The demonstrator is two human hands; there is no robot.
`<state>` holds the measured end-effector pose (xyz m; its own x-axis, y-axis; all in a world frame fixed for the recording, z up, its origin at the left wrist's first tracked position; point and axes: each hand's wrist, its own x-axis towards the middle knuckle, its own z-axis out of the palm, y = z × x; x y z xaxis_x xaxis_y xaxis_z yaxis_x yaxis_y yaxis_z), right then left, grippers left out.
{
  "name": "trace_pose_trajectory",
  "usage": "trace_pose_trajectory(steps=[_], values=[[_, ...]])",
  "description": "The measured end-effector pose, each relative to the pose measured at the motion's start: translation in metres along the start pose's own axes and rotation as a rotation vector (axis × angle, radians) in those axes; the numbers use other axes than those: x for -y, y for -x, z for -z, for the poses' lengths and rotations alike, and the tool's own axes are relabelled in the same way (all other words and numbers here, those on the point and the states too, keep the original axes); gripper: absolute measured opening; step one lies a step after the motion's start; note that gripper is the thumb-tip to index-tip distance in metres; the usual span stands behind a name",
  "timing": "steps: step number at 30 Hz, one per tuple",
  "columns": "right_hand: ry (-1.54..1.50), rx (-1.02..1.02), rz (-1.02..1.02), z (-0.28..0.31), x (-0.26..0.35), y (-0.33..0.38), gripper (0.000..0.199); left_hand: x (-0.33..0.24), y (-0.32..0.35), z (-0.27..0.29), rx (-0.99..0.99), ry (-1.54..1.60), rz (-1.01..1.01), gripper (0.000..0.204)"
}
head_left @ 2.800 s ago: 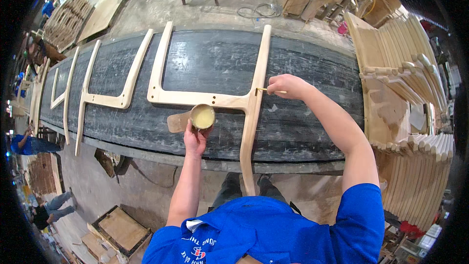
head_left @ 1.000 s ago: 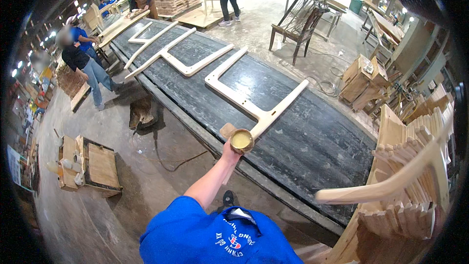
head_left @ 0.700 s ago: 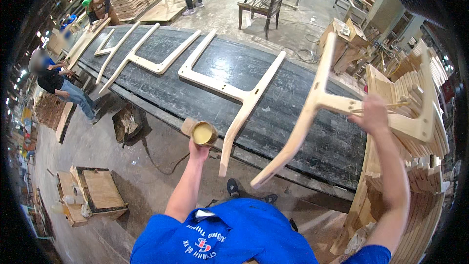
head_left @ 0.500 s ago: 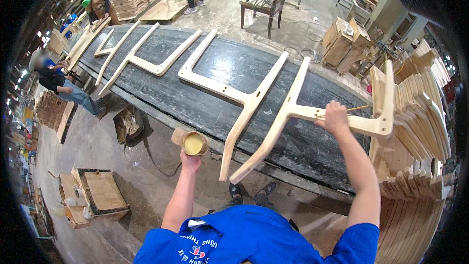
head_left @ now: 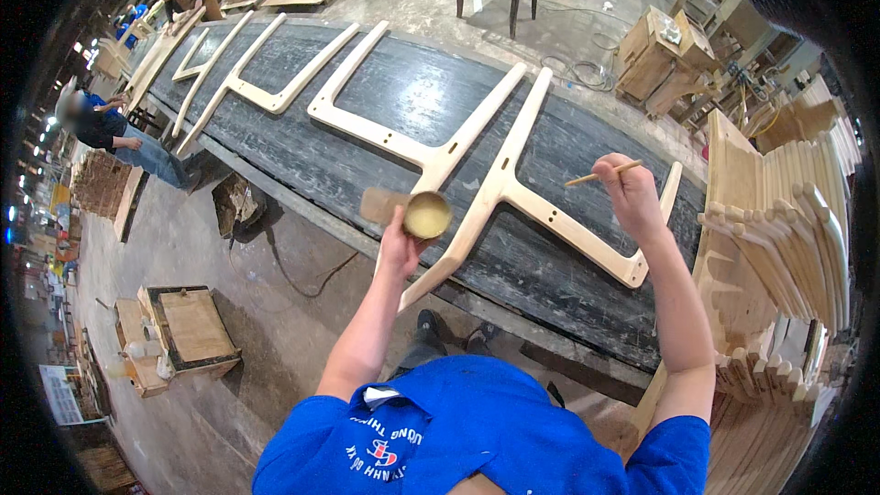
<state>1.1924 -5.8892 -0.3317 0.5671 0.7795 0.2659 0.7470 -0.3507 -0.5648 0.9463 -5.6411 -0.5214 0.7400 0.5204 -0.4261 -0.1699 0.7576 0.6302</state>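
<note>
Pale wood frame (head_left: pixel 513 197): flat on the dark desk (head_left: pixel 385 96), straight ahead between both hands; long leg running from near the front edge up and away, a cross arm branching right toward the stacked parts; small holes visible along the cross arm.
Finish: bare, light, unvarnished; no glue seen on it from this view.
Cup (head_left: pixel 427 215): small round tub of yellowish paste, held over the frame's near leg, just beside the joint.
Left hand (head_left: pixel 400 247): closed around the cup from below, a flat scrap of wood or card tucked beside it.
Stick (head_left: pixel 602 173): thin, pale, tip pointing left above the cross arm, not touching the wood.
Right hand (head_left: pixel 632 194): fingers pinched shut on the stick, raised over the frame's right arm.
Progress, as a judgement: frame laid in place, paste and stick ready, dabbing into the holes apparently not yet begun on this piece.
Neighbouring frames (head_left: pixel 403 133): same shape, laid in a row leftward along the desk.
Stacked parts (head_left: pixel 788 220): upright at right.
Other person (head_left: pixel 110 128): at the desk's far left end.
</note>
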Motion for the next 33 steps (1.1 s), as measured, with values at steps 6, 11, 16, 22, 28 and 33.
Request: trace_pose_trajectory(steps=[6,11,16,22,28,33], values=[[-0.296,-0.351,-0.048,-0.043,-0.031,0.003,0.022,0.032,-0.035,-0.039,0.038,0.027,0.07,0.052],[0.38,-0.016,0.043,-0.104,-0.094,0.009,0.014,0.021,-0.048,-0.025,-0.055,0.082,0.002,0.043],[0.545,0.496,-0.247,-0.188,-0.069,-0.016,0.071,-0.059,-0.022,0.031,-0.074,-0.005,-0.019,0.051],[0.637,0.654,-0.25,-0.208,-0.065,-0.046,0.053,-0.145,0.027,0.068,-0.169,0.051,-0.325,0.051],[0.432,0.358,-0.242,-0.134,-0.041,-0.06,0.049,-0.177,0.114,0.121,-0.308,0.152,-0.565,0.048],[-0.043,-0.005,-0.181,-0.026,-0.026,-0.076,0.034,-0.173,0.144,0.138,-0.378,0.249,-0.558,0.05]])
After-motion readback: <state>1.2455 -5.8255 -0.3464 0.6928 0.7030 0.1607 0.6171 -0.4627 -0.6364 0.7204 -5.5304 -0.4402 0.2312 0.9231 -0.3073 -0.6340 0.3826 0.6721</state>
